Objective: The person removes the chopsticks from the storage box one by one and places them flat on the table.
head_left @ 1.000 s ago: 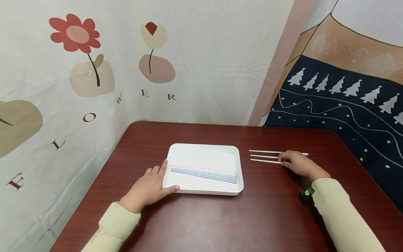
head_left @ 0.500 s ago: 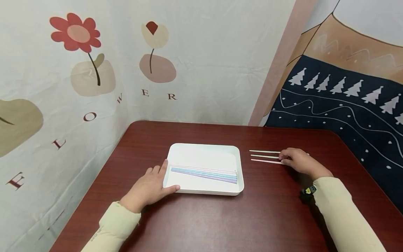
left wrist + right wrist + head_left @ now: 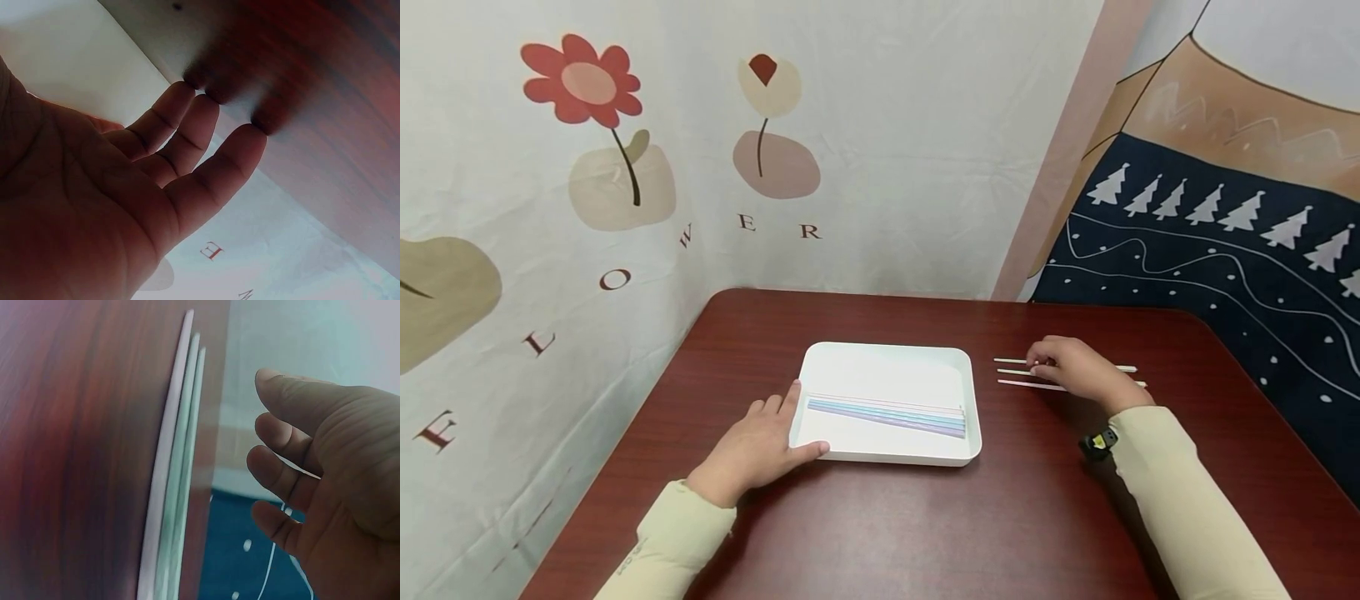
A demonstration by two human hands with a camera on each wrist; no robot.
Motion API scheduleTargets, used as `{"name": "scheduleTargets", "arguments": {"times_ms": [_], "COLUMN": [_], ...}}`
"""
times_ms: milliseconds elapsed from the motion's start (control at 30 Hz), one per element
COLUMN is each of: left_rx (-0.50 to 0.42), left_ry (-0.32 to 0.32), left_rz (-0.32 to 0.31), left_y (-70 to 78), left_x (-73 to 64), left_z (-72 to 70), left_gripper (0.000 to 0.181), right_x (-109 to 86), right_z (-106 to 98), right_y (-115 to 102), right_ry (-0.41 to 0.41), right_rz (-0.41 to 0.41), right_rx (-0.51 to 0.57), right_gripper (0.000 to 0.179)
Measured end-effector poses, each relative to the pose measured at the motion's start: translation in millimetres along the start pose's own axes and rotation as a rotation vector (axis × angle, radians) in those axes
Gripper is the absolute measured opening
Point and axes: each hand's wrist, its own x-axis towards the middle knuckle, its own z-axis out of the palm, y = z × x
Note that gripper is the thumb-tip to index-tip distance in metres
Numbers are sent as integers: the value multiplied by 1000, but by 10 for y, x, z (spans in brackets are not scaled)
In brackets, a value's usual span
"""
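My left hand rests at the left end of a white tray, thumb over its front rim and fingers spread along the side. In the left wrist view the fingers are nearly straight and hold nothing. Several pink, blue and purple chopsticks lie side by side in the tray. My right hand is over three pale chopsticks right of the tray. The right wrist view shows its fingers loosely bent, apart from the pink chopstick and two greenish chopsticks, which lie on the table.
The dark red wooden table has its back edge against a white curtain printed with flowers and letters. A navy cloth with trees hangs at the right. A black wrist device sits below my right wrist.
My right hand has moved left and slightly away from me along the chopsticks, uncovering their right ends. The left hand, tray and chopsticks have stayed in place.
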Motion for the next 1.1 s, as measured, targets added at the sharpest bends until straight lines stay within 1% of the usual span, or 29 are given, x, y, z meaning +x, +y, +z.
{"name": "scheduleTargets", "arguments": {"times_ms": [133,367,567,833,1100], "left_rx": [6,6,9,8,5], "left_ry": [4,15,14,2,-6], "left_rz": [2,9,0,1,-2], "left_y": [-4,-8,-8,18,28], "left_x": [0,14,9,9,8], "left_z": [5,12,13,20,0], "left_gripper": [117,114,114,116,116], "right_x": [145,382,565,745,924], "right_z": [40,82,150,288,368], "right_y": [-146,-415,-643,-903,-1175], "right_ry": [-5,-16,-43,-87,-115], "right_rz": [-9,-74,-77,-103,-161], "right_rx": [13,15,27,46,64], "right_gripper": [7,8,10,10,10]}}
